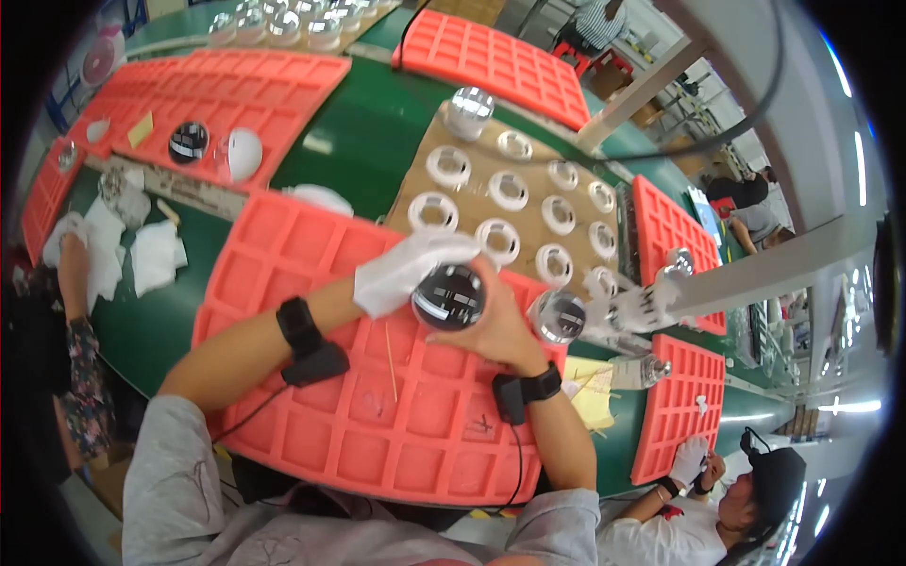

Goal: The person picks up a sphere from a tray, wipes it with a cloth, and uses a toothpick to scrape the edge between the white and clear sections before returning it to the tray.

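Observation:
A shiny, dark-looking glass globe (450, 298) is held between both my hands above a red compartment tray (377, 453). My left hand (415, 268), in a white glove, rests over the globe's far left side with its fingers curled round it. Bare-skinned, my right hand (500, 325) cups the globe from the right and below. Just right of that hand sits a second clear globe (558, 316). A thin stick (391, 363) lies across the tray below my left wrist.
Beyond the tray, a brown board (472, 174) bears several white rings (509, 190) and one globe (471, 111). More red trays (491, 66) stand around the green table (363, 141). Yellow paper (590, 391) lies at the right. Co-workers sit at both sides, one with a gloved hand (690, 460).

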A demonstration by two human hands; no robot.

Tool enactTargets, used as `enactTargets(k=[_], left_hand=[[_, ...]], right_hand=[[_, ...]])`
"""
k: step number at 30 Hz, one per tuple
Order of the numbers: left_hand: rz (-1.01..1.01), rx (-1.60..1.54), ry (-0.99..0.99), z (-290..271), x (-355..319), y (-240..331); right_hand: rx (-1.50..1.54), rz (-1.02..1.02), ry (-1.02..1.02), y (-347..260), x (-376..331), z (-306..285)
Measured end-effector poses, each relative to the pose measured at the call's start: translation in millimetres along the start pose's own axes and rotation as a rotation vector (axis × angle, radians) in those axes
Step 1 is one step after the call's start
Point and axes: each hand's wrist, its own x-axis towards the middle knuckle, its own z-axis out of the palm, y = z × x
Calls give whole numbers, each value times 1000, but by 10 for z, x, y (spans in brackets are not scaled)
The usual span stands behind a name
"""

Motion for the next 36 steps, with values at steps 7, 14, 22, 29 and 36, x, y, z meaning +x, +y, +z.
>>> enactTargets(k=[7,14,22,29,36], left_hand=[[-602,-862,27,154,-301,369],[-742,-1041,-27,91,-679,617],[-383,-854,111,-49,-947,750],[-383,-703,-41,-55,-881,639],[-237,-491,-101,-55,-796,218]], right_hand=[[-28,1,73,-153,-437,402],[-67,14,135,-287,-589,871],[-114,-15,106,-591,-485,1072],[-96,65,140,-786,-561,1075],[-64,26,148,-430,-409,987]])
